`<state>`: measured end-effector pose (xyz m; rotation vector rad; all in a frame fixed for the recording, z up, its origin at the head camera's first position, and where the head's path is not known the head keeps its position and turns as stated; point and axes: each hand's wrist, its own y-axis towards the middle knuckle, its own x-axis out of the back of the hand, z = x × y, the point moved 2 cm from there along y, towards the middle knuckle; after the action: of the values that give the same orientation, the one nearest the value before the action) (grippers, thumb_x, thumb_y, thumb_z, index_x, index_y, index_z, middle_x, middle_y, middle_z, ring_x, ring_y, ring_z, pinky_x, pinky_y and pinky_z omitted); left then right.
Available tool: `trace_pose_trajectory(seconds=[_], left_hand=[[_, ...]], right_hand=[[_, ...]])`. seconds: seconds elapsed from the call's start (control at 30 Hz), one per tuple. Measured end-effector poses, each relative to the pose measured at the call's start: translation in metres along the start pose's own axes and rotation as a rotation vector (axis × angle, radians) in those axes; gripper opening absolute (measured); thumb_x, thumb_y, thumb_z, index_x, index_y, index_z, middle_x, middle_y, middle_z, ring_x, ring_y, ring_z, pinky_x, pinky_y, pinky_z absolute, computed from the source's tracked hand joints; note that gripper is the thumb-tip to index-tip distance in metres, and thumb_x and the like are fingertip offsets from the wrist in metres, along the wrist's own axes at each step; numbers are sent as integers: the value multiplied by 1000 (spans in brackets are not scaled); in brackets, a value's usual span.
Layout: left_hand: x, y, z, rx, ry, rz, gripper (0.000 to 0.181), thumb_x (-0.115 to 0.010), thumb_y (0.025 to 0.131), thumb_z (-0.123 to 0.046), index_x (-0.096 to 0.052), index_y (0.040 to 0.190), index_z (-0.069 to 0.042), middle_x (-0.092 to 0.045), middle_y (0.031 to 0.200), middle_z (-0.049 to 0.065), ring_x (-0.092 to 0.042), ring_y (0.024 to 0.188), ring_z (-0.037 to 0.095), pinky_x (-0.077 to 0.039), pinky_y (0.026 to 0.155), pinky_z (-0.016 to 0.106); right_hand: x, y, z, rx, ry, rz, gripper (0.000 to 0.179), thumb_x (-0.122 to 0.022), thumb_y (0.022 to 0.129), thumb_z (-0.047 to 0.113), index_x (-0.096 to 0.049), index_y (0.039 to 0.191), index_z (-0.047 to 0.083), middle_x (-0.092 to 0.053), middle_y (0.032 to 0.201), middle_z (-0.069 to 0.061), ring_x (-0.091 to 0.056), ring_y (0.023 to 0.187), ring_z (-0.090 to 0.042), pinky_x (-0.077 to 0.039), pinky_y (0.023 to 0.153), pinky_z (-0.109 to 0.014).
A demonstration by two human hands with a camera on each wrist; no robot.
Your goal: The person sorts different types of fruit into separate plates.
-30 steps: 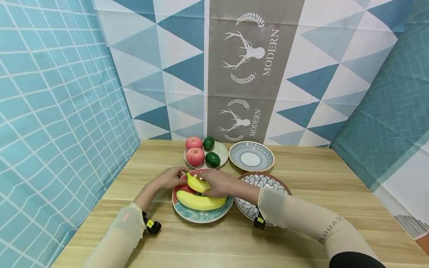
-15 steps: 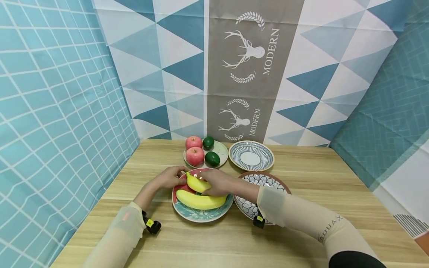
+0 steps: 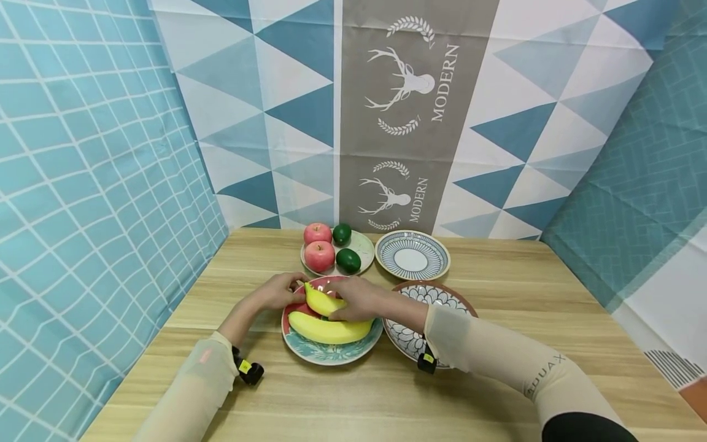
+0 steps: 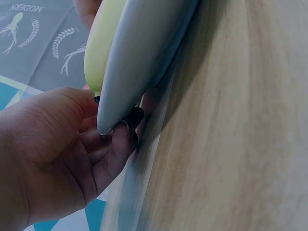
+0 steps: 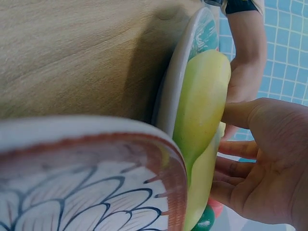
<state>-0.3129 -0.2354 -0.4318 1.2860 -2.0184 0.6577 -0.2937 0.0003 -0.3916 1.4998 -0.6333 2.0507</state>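
Note:
A round plate (image 3: 331, 355) with red and teal patterning lies on the table and bears two yellow bananas. The front banana (image 3: 329, 329) stretches across its middle, and the rear banana (image 3: 320, 302) lies behind it. My left hand (image 3: 278, 292) grips the plate's left rim (image 4: 113, 103), fingers curled under the edge and the thumb above, close to a banana's tip. My right hand (image 3: 359, 299) reaches over from the right and holds the rear banana between thumb and fingers. In the right wrist view, the front banana (image 5: 207, 91) partly hides the rear one (image 5: 204, 185).
Behind stands a pale plate (image 3: 363, 247) with two red apples (image 3: 320, 256) and two dark green avocado-like fruits (image 3: 348, 261). A blue-lined plate (image 3: 412, 256) is at the back right. A brown-rimmed, petal-patterned plate (image 3: 431, 294) sits under my right forearm. Patterned cloth hangs behind the table.

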Motion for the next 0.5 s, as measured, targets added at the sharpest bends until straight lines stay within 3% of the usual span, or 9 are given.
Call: trace_pose_trajectory(seconds=[0.13,0.37,0.5], left_hand=[[0,1,1,1,-1,-4,35,-73,98,-16,-65,130,-2,-66,97,8,-58,87,21,-50,76,34],[-1,1,2,-3,-1,-10,36,-74,98,-17,-66,130,-3,-65,96,6,-58,86,20,-50,75,34],[0,0,1,-6,3,-9,36,-73,98,-17,-66,131,-3,-65,97,7,-58,86,20,-49,75,34]], right_hand=[[5,-2,0,-2,26,-29,66,-79,96,36,-55,153,12,-70,123,-2,-63,103,-15,-54,91,-30],[19,-8,1,6,11,-109,59,-73,100,36,-57,151,12,-69,133,-7,-64,118,-20,-54,100,-37],[26,-13,0,-33,26,-152,57,-72,100,35,-58,151,13,-69,130,-9,-64,116,-21,-54,99,-40]])
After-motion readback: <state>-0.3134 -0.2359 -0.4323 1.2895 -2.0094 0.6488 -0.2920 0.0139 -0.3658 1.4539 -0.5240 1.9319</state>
